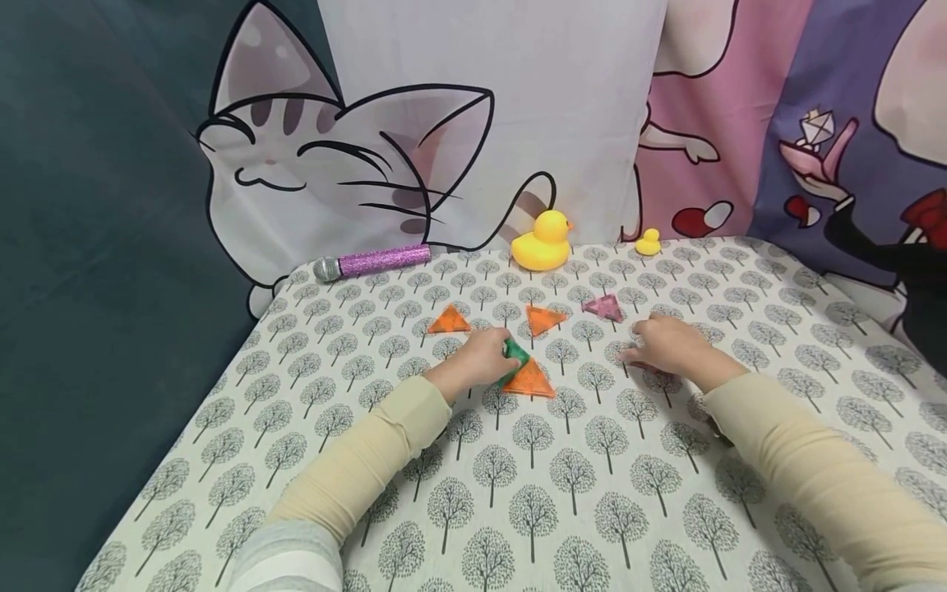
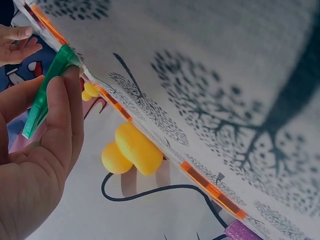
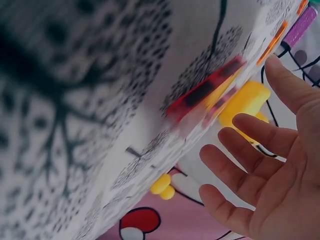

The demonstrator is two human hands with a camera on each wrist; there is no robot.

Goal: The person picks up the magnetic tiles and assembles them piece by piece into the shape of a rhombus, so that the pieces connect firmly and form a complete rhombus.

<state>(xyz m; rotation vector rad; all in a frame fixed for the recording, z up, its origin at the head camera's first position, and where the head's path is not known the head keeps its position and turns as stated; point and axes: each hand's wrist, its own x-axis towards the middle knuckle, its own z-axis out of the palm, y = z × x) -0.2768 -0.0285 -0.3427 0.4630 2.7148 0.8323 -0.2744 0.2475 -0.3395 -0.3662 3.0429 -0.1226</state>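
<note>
My left hand pinches a green triangular tile between thumb and fingers. In the head view, the green tile stands against an orange triangular tile; whether they touch is hard to tell. My right hand has its fingers spread and holds nothing. In the right wrist view, a red-edged tile lies on the cloth near those fingers; the head view mostly hides it behind the hand. Farther back lie a pink triangular tile and two more orange triangles, one on the left and one in the middle.
A tree-print cloth covers the table. Along its back edge are a glittery purple microphone, a large yellow duck and a small yellow duck. Cartoon-print curtains hang behind.
</note>
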